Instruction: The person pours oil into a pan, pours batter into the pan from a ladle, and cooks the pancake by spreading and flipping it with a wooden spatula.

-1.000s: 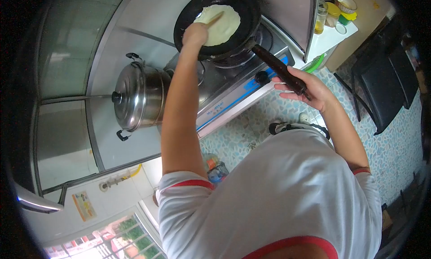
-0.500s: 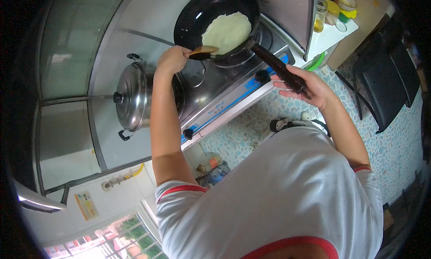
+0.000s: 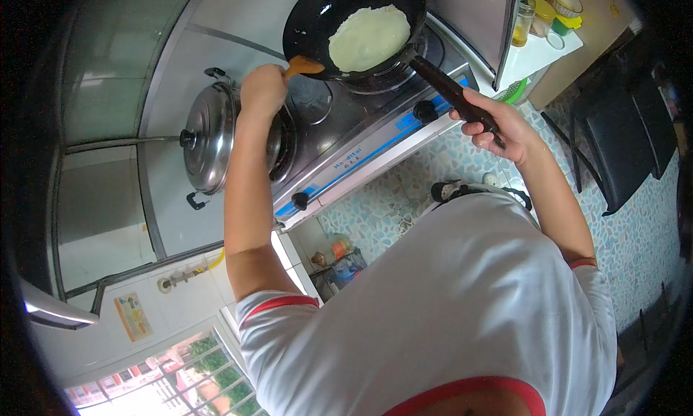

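Note:
The black wok sits over the burner at the top of the view, with a flat pale pancake lying in it, right of its middle. My left hand is closed round the end of a wooden spatula, whose blade is at the wok's lower left rim, apart from the pancake. On the right, my right hand has its thumb and curled fingers round the dark wok handle.
A lidded steel pot stands on the left of the gas stove. Jars and a bowl are on a white surface at the upper right. A black chair stands on the tiled floor.
My left hand has drawn the spatula out of the wok's middle to its lower left rim. The pancake now lies further right in the wok. My right hand's fingers have curled round the handle.

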Demonstrator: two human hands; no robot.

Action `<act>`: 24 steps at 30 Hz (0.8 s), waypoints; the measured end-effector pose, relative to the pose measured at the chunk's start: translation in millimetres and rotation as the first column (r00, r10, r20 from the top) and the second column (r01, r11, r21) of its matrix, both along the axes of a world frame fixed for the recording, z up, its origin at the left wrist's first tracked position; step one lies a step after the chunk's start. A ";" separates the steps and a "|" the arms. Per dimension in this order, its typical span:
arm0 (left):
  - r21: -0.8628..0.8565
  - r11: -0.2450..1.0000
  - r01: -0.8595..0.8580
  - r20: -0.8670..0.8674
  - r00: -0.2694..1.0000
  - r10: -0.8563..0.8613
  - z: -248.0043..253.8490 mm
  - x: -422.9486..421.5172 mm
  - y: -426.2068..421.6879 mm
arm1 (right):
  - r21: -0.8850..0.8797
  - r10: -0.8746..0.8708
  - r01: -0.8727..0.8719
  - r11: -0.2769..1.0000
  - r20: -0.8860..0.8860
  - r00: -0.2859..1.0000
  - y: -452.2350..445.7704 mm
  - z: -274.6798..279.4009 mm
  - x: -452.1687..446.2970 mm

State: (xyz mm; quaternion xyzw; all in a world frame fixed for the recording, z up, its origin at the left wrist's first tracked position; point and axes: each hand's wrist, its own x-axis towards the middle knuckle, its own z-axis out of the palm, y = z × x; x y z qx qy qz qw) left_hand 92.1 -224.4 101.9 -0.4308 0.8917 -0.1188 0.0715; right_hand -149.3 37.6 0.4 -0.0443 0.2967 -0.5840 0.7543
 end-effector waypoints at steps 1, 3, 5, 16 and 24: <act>-0.010 1.000 0.025 0.045 0.999 -0.024 -1.5 -2.2 -0.6 | 0.001 0.004 -0.004 1.000 0.015 1.000 -0.5 -1.1 -0.4; -0.027 0.997 0.075 0.132 0.989 -0.071 -5.5 -9.9 0.7 | 0.003 0.013 -0.013 1.000 0.041 0.999 -0.3 -4.8 -3.3; 0.093 0.993 0.075 0.082 0.993 -0.083 -5.6 -21.0 10.8 | 0.002 0.017 -0.018 1.000 0.052 0.999 -0.3 -6.4 -4.2; 0.285 0.956 0.073 -0.369 0.929 0.039 -33.1 -25.9 10.0 | 0.016 -0.022 0.022 1.000 0.001 1.000 2.3 0.5 0.8; 0.411 0.911 0.008 -0.370 0.916 0.159 -24.4 -27.0 1.1 | 0.013 -0.029 0.029 1.000 -0.009 1.000 2.1 -0.3 2.4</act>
